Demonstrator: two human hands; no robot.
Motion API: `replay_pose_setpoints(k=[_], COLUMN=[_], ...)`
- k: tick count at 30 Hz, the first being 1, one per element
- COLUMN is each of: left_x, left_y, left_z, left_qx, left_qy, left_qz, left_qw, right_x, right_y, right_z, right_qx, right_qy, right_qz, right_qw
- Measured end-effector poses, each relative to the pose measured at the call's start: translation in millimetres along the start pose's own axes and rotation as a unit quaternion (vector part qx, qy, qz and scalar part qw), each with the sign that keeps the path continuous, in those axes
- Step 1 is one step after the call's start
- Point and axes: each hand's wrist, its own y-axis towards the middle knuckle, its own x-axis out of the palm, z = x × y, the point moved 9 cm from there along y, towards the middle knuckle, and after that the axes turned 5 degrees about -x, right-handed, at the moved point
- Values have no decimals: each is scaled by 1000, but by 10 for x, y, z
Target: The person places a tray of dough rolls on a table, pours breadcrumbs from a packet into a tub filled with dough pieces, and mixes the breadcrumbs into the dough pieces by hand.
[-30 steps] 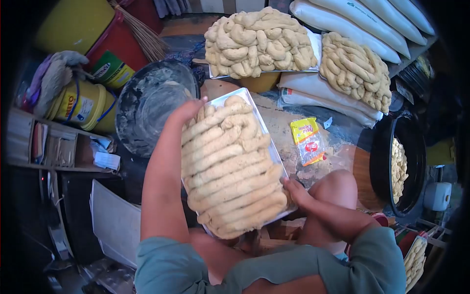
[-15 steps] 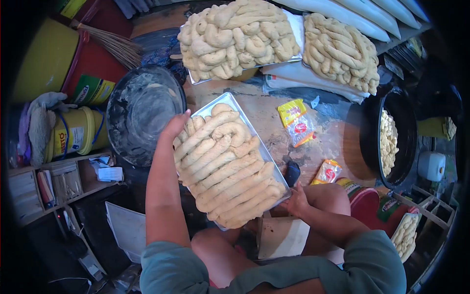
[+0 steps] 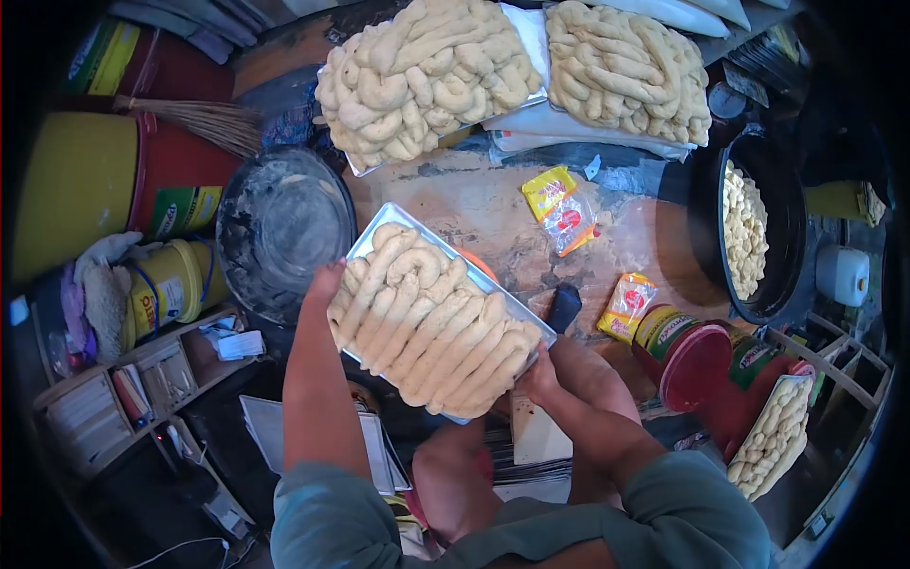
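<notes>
A metal tray laden with thick, pale dough ropes is held tilted above my lap. My left hand grips its left end, and the fingers are partly hidden by the dough. At the lower right corner, my right hand is closed on the rim, its thumb toward the top. The ropes lie side by side, with a few curled at the left end. Beyond the tray's far edge, part of an orange round thing shows.
Two big heaps of dough ropes stand at the back. A black basin is at left; another with dough pieces is at right. Plastic packets lie on the wooden surface. Red buckets stand right, near another dough tray.
The tray has turned clockwise, its right corner moving up and leftward with my right hand. My left hand has moved slightly down and left. The camera view has shifted, and stacked trays show below.
</notes>
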Motion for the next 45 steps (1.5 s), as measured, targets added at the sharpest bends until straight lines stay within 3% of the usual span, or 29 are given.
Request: replay_pose_setpoints(k=[5, 9, 14, 16, 17, 20, 21, 23, 27, 31, 37, 38, 39, 40, 45], left_x=[-44, -303, -729, -816, -903, -981, -986, -970, -887, -693, -360, -289, -718, -746, -634], left_y=[-390, -1125, -1974, -1916, -1889, -2762, -2920, -3261, -3934, -4285, -4569, -4664, -5396, -5267, -4853], left_z=[-327, -123, 160, -164, -156, 647, 910, 1289, 2202, 2902, 4230, 4507, 4149, 4292, 5299], left_qx=[-14, -48, -109, -30, 14, -83, -62, -34, -4, 27, 59, 68, 38, 42, 100], left_qy=[-190, -232, -293, -232, -201, -458, -471, -488, -469, -393, -342, -331, -358, -336, -229], left_qz=[64, 96, 76, 74, 74, -11, -43, -106, -124, -178, -247, -263, -270, -286, -374], left_qw=[980, 967, 947, 970, 977, 885, 879, 866, 874, 902, 905, 904, 893, 896, 893], right_x=[131, -120, 618, 1059, 852, 1249, 1050, 1021, 594, 136, -689, -861, -509, -477, -556], right_y=[-202, 37, -938, -1706, -1665, -3102, -3045, -3657, -4276, -4855, -5504, -5569, -6357, -6439, -6808], right_z=[-634, -860, -1756, -2290, -2340, -3023, -3096, -3464, -4168, -4776, -5317, -5347, -5191, -5145, -4814], right_qx=[-54, -96, -158, -244, -263, -263, -333, -382, -485, -518, -582, -555, -505, -472, -507], right_qy=[-106, -134, -250, -333, -328, -329, -301, -331, -401, -424, -339, -344, -392, -401, -293], right_qz=[102, 74, 9, -25, -49, -34, -73, -39, 65, 132, 196, 218, 214, 235, 365], right_qw=[988, 984, 955, 911, 906, 907, 891, 862, 774, 731, 712, 726, 738, 749, 724])
